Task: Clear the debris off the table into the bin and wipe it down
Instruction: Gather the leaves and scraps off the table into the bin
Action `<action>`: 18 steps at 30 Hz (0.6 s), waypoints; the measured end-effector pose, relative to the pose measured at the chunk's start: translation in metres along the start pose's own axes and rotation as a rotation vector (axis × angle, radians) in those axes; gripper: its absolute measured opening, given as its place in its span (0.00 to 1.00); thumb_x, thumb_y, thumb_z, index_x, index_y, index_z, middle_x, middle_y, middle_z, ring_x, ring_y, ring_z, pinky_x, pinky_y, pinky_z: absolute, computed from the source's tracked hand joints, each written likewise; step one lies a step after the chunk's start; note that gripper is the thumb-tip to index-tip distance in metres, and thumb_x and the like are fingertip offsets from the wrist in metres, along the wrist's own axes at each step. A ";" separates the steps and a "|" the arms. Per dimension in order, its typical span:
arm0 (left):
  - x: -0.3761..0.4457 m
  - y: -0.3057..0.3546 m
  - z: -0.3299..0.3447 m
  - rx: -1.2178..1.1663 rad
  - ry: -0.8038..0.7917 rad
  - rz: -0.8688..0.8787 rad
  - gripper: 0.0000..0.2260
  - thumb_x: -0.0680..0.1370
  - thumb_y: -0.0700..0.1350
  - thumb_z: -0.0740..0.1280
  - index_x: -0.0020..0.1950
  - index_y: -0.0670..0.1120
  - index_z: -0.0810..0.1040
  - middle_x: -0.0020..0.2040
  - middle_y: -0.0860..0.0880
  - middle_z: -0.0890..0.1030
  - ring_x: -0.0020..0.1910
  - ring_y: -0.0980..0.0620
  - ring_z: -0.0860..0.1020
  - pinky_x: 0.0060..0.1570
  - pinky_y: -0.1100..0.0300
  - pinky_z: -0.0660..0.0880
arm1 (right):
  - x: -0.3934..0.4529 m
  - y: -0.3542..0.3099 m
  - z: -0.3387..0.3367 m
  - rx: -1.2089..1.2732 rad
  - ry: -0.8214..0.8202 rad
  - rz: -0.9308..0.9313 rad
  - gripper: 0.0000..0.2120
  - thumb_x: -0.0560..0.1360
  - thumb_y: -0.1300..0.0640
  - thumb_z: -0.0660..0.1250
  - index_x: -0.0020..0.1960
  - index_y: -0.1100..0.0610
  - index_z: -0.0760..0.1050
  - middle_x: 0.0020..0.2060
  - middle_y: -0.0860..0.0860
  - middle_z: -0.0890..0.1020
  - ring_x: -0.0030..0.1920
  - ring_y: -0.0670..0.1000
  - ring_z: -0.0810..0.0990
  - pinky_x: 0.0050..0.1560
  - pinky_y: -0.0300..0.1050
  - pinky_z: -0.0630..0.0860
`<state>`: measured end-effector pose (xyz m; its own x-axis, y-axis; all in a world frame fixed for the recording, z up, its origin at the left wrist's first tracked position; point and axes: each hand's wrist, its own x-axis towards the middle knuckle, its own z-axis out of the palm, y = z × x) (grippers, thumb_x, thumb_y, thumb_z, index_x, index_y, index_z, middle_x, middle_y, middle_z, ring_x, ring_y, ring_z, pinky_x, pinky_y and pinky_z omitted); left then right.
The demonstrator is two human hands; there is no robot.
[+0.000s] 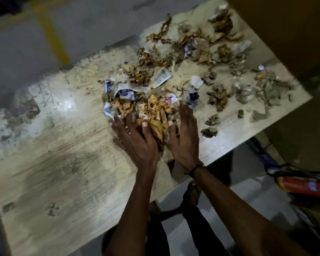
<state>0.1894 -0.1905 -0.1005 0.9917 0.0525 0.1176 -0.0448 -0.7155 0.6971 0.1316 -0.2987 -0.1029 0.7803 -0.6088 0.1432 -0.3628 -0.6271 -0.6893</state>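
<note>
A pale wood-grain table [67, 163] carries dry leaves, crumpled paper and plastic scraps. A heap of yellow-brown leaves and paper [151, 111] lies near the table's near edge. My left hand [137, 139] presses against the heap's left side and my right hand [185, 135] against its right side, fingers spread, cupping the heap between them. More dry leaves and scraps [207, 50] are scattered over the far right half of the table. No bin is in view that I can make out.
A red fire extinguisher [303, 185] lies on the floor at the right. A large brown box or panel [284, 24] stands behind the table's right end. Dust and grey smears [17, 115] cover the table's left part. A yellow floor line [52, 36] runs beyond.
</note>
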 end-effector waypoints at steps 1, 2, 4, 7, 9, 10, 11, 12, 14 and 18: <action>-0.005 0.005 -0.006 0.018 -0.008 0.026 0.24 0.87 0.56 0.56 0.82 0.49 0.67 0.86 0.45 0.56 0.86 0.42 0.51 0.80 0.38 0.46 | 0.000 0.003 -0.013 -0.012 0.035 -0.007 0.29 0.87 0.45 0.53 0.84 0.56 0.60 0.84 0.53 0.61 0.85 0.54 0.54 0.84 0.55 0.55; -0.010 0.011 -0.010 0.030 -0.026 0.069 0.24 0.87 0.55 0.56 0.81 0.49 0.68 0.86 0.46 0.56 0.86 0.43 0.51 0.80 0.39 0.45 | 0.003 0.010 -0.028 -0.034 0.077 -0.009 0.28 0.87 0.45 0.54 0.84 0.56 0.61 0.84 0.53 0.61 0.85 0.54 0.55 0.84 0.55 0.55; -0.013 0.020 -0.012 0.054 -0.079 0.176 0.23 0.86 0.53 0.57 0.81 0.49 0.68 0.86 0.47 0.59 0.86 0.45 0.53 0.81 0.43 0.44 | 0.015 0.030 -0.051 -0.090 0.156 0.015 0.28 0.87 0.44 0.56 0.84 0.54 0.62 0.84 0.54 0.62 0.85 0.56 0.56 0.83 0.58 0.57; -0.013 0.036 -0.001 0.115 -0.155 0.329 0.22 0.87 0.53 0.57 0.80 0.49 0.69 0.85 0.47 0.60 0.85 0.45 0.55 0.82 0.46 0.41 | 0.047 0.075 -0.068 -0.117 0.215 0.192 0.33 0.85 0.38 0.56 0.84 0.52 0.60 0.84 0.58 0.59 0.85 0.59 0.56 0.82 0.62 0.56; -0.010 0.043 0.010 0.159 -0.197 0.392 0.22 0.87 0.53 0.57 0.81 0.49 0.69 0.85 0.47 0.59 0.85 0.46 0.54 0.82 0.44 0.43 | 0.066 0.094 -0.062 -0.111 0.169 0.287 0.36 0.84 0.36 0.55 0.85 0.55 0.59 0.84 0.59 0.58 0.84 0.61 0.56 0.82 0.63 0.56; -0.009 0.047 0.015 0.181 -0.222 0.411 0.22 0.87 0.53 0.56 0.81 0.49 0.68 0.85 0.48 0.59 0.85 0.46 0.54 0.82 0.43 0.43 | 0.071 0.097 -0.053 -0.126 0.132 0.296 0.37 0.84 0.36 0.53 0.85 0.58 0.59 0.84 0.61 0.59 0.84 0.62 0.56 0.81 0.64 0.57; -0.007 0.049 0.020 0.199 -0.243 0.426 0.22 0.87 0.53 0.56 0.81 0.50 0.68 0.85 0.48 0.59 0.85 0.46 0.53 0.82 0.42 0.43 | 0.072 0.095 -0.043 -0.150 0.094 0.270 0.37 0.84 0.37 0.52 0.84 0.60 0.59 0.83 0.62 0.60 0.84 0.63 0.57 0.81 0.65 0.57; -0.006 0.053 0.025 0.214 -0.257 0.439 0.22 0.87 0.53 0.55 0.81 0.50 0.67 0.85 0.47 0.60 0.85 0.46 0.54 0.82 0.41 0.43 | 0.073 0.090 -0.032 -0.165 0.056 0.219 0.36 0.84 0.39 0.50 0.84 0.61 0.59 0.83 0.62 0.61 0.84 0.63 0.57 0.81 0.65 0.57; -0.002 0.060 0.034 0.234 -0.259 0.454 0.22 0.88 0.53 0.55 0.81 0.49 0.67 0.85 0.47 0.60 0.85 0.46 0.54 0.82 0.40 0.46 | 0.070 0.071 -0.015 -0.149 -0.019 0.112 0.34 0.86 0.41 0.48 0.85 0.60 0.57 0.84 0.59 0.60 0.85 0.60 0.55 0.83 0.62 0.54; 0.003 0.078 0.038 0.269 -0.231 0.444 0.21 0.89 0.53 0.54 0.81 0.48 0.67 0.85 0.45 0.60 0.85 0.45 0.54 0.82 0.40 0.44 | 0.072 0.053 -0.031 0.009 -0.057 0.050 0.30 0.88 0.45 0.51 0.86 0.55 0.53 0.86 0.53 0.53 0.86 0.52 0.46 0.85 0.54 0.46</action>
<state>0.1938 -0.2729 -0.0728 0.8868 -0.4259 0.1793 -0.4610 -0.7881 0.4079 0.1526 -0.3907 -0.1065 0.7891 -0.6105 0.0679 -0.3976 -0.5919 -0.7011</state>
